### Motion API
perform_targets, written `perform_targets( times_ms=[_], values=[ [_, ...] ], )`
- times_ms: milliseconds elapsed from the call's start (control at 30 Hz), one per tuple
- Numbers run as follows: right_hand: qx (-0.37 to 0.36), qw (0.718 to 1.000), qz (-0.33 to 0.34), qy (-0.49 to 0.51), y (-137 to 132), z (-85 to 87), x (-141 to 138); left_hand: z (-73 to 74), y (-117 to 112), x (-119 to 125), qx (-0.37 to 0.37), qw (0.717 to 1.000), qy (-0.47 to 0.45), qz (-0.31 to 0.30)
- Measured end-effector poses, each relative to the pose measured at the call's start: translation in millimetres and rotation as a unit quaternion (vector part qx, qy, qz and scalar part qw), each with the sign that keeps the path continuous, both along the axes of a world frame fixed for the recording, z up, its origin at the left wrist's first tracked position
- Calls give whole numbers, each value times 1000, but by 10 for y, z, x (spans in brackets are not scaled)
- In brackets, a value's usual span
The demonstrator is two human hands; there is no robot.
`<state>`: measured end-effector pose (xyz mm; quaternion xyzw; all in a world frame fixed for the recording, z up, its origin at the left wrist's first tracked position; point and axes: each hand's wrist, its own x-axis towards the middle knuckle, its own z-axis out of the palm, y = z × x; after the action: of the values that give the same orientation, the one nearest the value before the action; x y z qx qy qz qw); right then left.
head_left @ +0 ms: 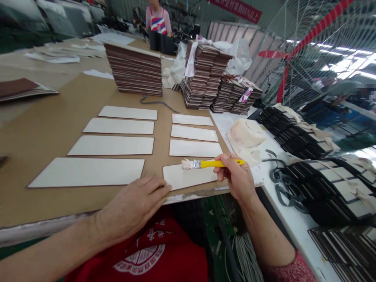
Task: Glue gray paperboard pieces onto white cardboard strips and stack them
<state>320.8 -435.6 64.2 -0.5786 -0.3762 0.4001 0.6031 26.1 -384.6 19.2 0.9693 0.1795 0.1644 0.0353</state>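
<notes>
My right hand grips a yellow-handled brush, its pale bristles resting over the nearest small white panel. My left hand lies flat with its fingers spread, fingertips pressing that panel's near left corner. Two columns of white rectangular panels lie on the brown cardboard sheet: several long ones on the left and several shorter ones on the right.
Tall stacks of brown-edged boards and smaller stacks stand at the back. A crumpled cloth lies right of the panels. Black-and-white pieces are piled at the right, with a fan guard above. Another person stands far off.
</notes>
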Motion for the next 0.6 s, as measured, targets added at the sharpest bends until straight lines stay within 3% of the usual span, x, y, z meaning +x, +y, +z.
perform_targets(
  times_ms=[167,433,600],
  values=[
    [-8,999,43,-4,152,-45,-181,-152,16,79,-39,997,-27,54],
    [-51,995,72,-44,195,-161,-329,-205,8,53,-104,985,-114,71],
    [-98,987,54,-119,190,-102,-310,-226,4,51,-116,983,-122,74]
  ],
)
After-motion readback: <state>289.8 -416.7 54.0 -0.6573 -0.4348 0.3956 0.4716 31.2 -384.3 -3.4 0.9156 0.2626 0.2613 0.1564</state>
